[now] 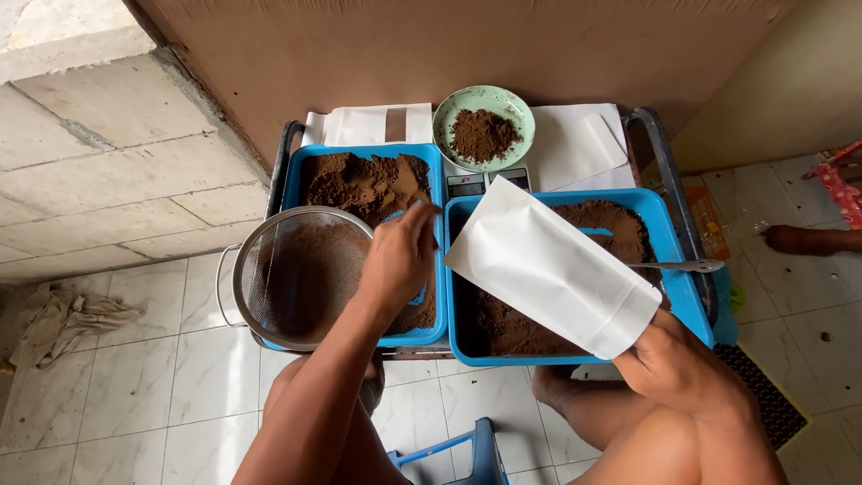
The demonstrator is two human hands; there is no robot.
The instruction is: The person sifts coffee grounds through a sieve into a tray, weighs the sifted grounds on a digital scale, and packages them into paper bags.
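My right hand (675, 361) grips the lower end of a white paper pouch (549, 268), held slanted over the right blue tray (682, 296) of brown powder. My left hand (398, 256) reaches over the left blue tray (292, 184) of brown powder, fingers pinched together near the pouch's upper corner; whether they hold anything I cannot tell. A round metal sieve (301, 274) with powder in it rests on the left tray beside that hand. A metal spoon (684, 266) lies across the right tray.
A green bowl (516, 108) of brown powder sits on a small scale (485, 182) behind the trays, with white pouches (368, 124) stacked either side. Concrete blocks (99, 135) at left, a rag (58, 319) on the tiled floor, a blue stool (476, 454) below, another person's foot (808, 240) at right.
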